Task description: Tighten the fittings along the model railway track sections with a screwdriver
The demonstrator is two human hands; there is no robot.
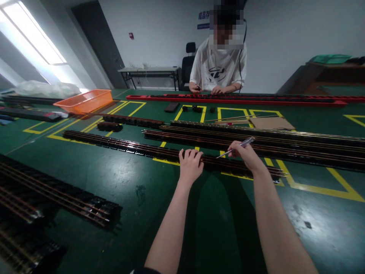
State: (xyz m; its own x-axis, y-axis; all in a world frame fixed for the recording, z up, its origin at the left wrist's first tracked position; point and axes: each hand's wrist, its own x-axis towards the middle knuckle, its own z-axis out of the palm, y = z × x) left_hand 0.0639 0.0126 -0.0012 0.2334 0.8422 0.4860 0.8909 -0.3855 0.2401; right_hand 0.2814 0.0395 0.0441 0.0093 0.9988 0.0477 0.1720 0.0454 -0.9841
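The left hand lies over the dark strip, fingers apart; if it grips, I cannot tell. To its right, the right hand is closed around a slim tool, tip at the strip. Steady pressing beside the tip should help. Beyond both hands lie similar strips.

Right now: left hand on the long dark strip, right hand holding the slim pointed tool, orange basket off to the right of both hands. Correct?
Not quite: the head view shows the orange basket off to the left of both hands, not the right. The left hand is on the long dark strip and the right hand holds the slim pointed tool.
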